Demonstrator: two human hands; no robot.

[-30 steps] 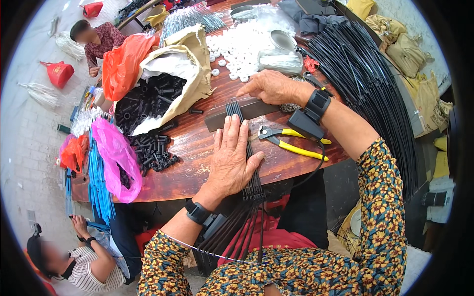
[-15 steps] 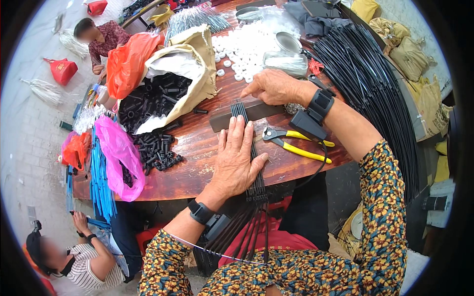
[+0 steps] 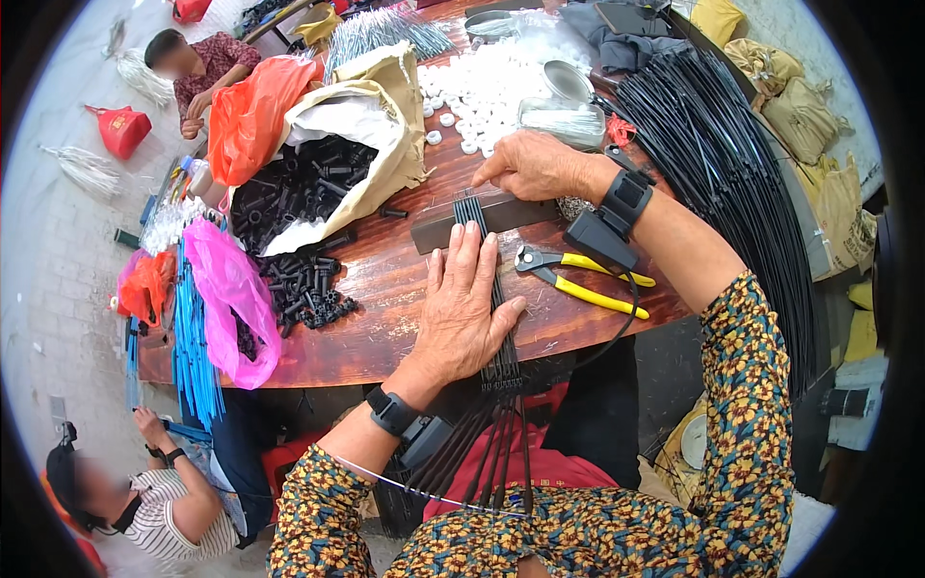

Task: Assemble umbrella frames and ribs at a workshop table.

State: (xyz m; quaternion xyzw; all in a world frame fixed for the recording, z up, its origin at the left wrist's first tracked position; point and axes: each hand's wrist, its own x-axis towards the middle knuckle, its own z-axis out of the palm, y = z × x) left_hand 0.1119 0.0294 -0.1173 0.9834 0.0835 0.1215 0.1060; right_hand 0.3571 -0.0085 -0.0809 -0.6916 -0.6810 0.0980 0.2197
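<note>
My left hand (image 3: 462, 306) lies flat with its fingers stretched over a row of thin black rods (image 3: 472, 209), pressing them side by side. The rods' far ends rest across a dark brown block (image 3: 436, 234), and their near ends hang fanned out over the table edge toward my lap. Just beyond the block, my right hand (image 3: 540, 166) is curled, thumb and index finger together close to the rod tips. Whatever those fingers hold is too small to make out. Yellow-handled end-cutting pliers (image 3: 588, 279) lie beside the rods, to their right.
A sack (image 3: 409, 125) of black plastic sleeves (image 3: 308, 183) stands left, with some spilled out. White rings (image 3: 472, 96) lie at the back, near a clear box (image 3: 562, 122). A long bundle of black rods (image 3: 718, 164) lies right. Two people sit at the left.
My hands keep almost the same place, the left still flat on the rods and the right still curled at their tips. At lower left, the person in stripes has shifted their hands slightly.
</note>
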